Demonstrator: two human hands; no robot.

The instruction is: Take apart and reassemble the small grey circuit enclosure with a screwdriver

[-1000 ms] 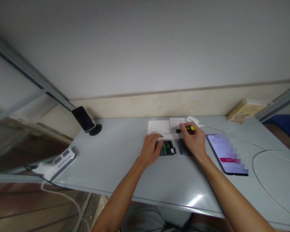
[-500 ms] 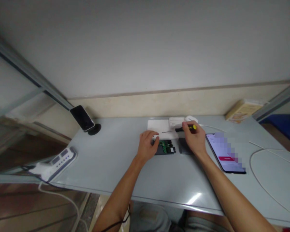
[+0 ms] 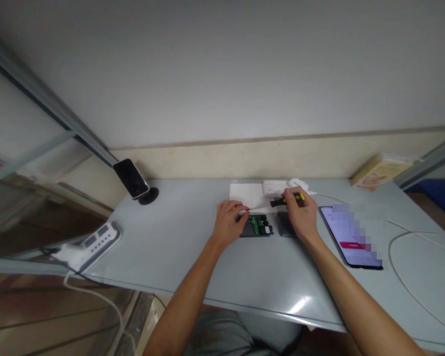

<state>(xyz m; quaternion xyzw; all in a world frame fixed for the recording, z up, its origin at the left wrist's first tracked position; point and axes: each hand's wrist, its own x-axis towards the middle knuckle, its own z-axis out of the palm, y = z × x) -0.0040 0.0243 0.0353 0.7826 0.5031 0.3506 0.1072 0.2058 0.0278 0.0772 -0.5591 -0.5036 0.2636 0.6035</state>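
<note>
My right hand (image 3: 302, 211) grips a screwdriver (image 3: 277, 202) by its black and yellow handle, the thin shaft lying nearly level and pointing left. At the shaft's tip, the thumb and forefinger of my left hand (image 3: 230, 223) come together; anything pinched there is too small to make out. Just below these fingertips lies an open dark casing (image 3: 249, 230) with a green circuit board (image 3: 256, 223) in it, its left end hidden by my left hand. A dark flat piece (image 3: 286, 226) rests partly under my right hand.
Behind the hands lie a white sheet (image 3: 244, 190) and a white box-like item (image 3: 274, 187). A lit phone (image 3: 350, 237) and a white cable (image 3: 396, 269) are on the right, a yellowish box (image 3: 381, 170) behind them. Left stand a phone on a stand (image 3: 131, 178) and a power strip (image 3: 96, 247).
My left thumb and forefinger have closed together at the screwdriver's tip, which has come to meet them. The whole view has shifted slightly.
</note>
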